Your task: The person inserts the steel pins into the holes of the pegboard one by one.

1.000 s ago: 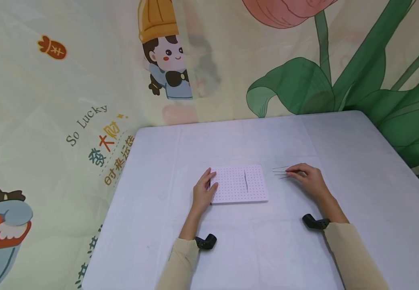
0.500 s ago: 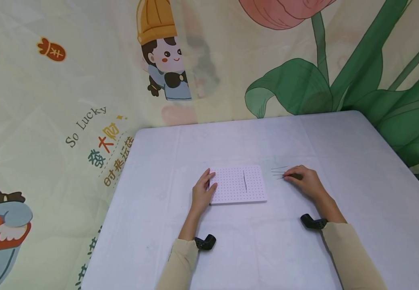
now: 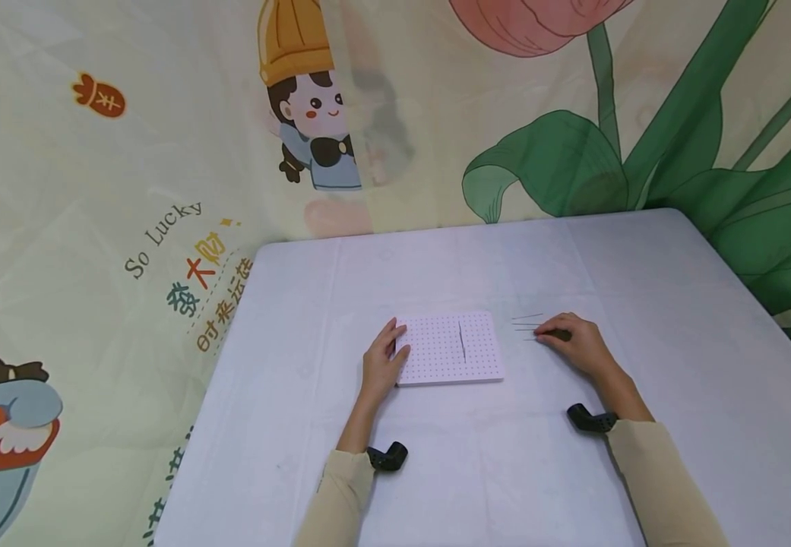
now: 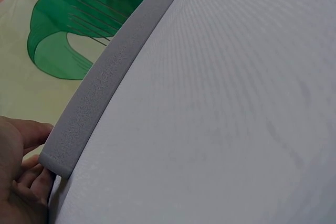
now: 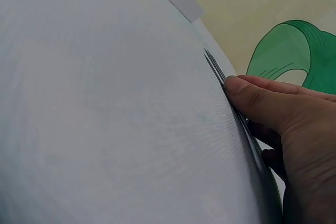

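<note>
A pale pegboard (image 3: 422, 365) with rows of small holes lies flat on the table. One thin dark line (image 3: 462, 342) runs across it in the head view; several parallel thin dark lines (image 4: 94, 17) show above its edge in the left wrist view, looking like upright rods. My left hand (image 3: 383, 361) grips the board's left edge, thumb and index fingertip at its top. My right hand (image 3: 576, 342), right of the board, pinches at thin dark pointed rods (image 5: 215, 66) with thumb and index finger. How many it holds is hidden. Several thin rods (image 3: 523, 324) lie beside its fingertips.
A white cloth covers the table (image 3: 368, 281). Behind it hangs a printed backdrop (image 3: 422, 114) with a cartoon figure and large green leaves. Black wrist cameras (image 3: 388, 456) sit at both cuffs.
The right hand has shifted slightly left and down along the thin rods, its fingertips drawn closer together. The left hand and the pegboard stay in place.
</note>
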Available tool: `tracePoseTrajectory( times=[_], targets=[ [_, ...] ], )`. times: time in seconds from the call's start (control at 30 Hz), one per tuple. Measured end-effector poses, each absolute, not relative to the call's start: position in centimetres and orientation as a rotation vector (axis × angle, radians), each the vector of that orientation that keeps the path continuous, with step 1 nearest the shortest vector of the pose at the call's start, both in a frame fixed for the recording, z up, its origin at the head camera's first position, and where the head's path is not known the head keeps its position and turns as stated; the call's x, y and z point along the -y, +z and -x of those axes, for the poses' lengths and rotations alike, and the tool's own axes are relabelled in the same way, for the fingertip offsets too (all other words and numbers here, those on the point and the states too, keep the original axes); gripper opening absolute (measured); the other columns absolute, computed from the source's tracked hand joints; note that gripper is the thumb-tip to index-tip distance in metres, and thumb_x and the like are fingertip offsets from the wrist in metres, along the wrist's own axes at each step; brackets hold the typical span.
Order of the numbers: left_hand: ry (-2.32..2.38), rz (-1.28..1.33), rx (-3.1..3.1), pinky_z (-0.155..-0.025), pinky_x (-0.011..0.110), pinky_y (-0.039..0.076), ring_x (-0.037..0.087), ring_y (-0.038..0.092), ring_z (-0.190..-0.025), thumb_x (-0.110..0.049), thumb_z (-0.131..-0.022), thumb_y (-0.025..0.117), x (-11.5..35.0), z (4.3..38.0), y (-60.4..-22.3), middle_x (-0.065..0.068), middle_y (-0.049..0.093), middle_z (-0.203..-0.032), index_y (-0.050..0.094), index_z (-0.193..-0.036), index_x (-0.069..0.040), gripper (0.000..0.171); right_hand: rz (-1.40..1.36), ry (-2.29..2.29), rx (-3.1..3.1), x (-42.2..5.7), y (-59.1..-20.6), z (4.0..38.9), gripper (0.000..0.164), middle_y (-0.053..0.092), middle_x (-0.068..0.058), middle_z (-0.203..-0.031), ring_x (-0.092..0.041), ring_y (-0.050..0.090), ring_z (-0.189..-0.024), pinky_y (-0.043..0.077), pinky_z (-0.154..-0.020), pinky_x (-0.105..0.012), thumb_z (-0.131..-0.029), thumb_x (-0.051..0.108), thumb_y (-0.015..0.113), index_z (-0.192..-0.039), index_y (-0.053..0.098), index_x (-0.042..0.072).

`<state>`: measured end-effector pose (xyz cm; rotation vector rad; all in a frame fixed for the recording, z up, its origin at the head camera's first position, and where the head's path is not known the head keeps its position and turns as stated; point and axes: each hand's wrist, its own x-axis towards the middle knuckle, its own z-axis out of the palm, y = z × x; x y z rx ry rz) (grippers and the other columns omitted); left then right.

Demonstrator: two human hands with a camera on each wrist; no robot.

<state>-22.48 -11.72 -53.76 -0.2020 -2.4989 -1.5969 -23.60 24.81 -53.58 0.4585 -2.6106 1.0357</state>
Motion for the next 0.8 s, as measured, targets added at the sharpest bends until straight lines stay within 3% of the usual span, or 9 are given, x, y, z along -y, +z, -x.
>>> tracePoseTrajectory(
  times=[0.37, 0.57, 0.8],
  targets=[
    [-1.589, 0.197, 2.507, -0.100, 0.023, 0.037, 0.015, 0.038, -0.126, -0.009, -0.084, 0.060, 11.52, 22.56, -53.85, 0.002, 0.038, -0.140, 0.057, -0.119, -0.010, 0.035, -0.415, 1.084, 2.610, -24.94, -53.78, 23.59, 0.009, 0.063, 0.001, -0.082, -0.013, 0.052, -0.081, 0.041, -0.072, -0.018, -0.071, 0.010, 0.074, -0.079, 0.072, 0.014],
    [-1.605, 0.216, 2.496, -0.100, 0.025, 0.037, 0.018, 0.038, -0.127, -0.008, -0.084, 0.060, 11.25, 22.57, -53.75, 0.004, 0.038, -0.141, 0.056, -0.120, -0.009, 0.036, -0.399, 1.094, 2.606, -25.12, -53.65, 23.36, 0.009, 0.063, 0.000, -0.081, -0.011, 0.053, -0.080, 0.041, -0.072, -0.017, -0.071, 0.008, 0.074, -0.078, 0.071, 0.013],
    [-1.598, 0.176, 2.516, -0.100, 0.023, 0.037, 0.015, 0.038, -0.126, -0.010, -0.085, 0.060, 11.54, 22.50, -53.70, 0.001, 0.038, -0.141, 0.056, -0.121, -0.011, 0.036, -0.395, 1.160, 2.634, -24.94, -53.72, 23.58, 0.006, 0.064, -0.001, -0.082, -0.014, 0.054, -0.082, 0.042, -0.077, -0.025, -0.072, 0.014, 0.074, -0.078, 0.072, 0.013]
  ],
)
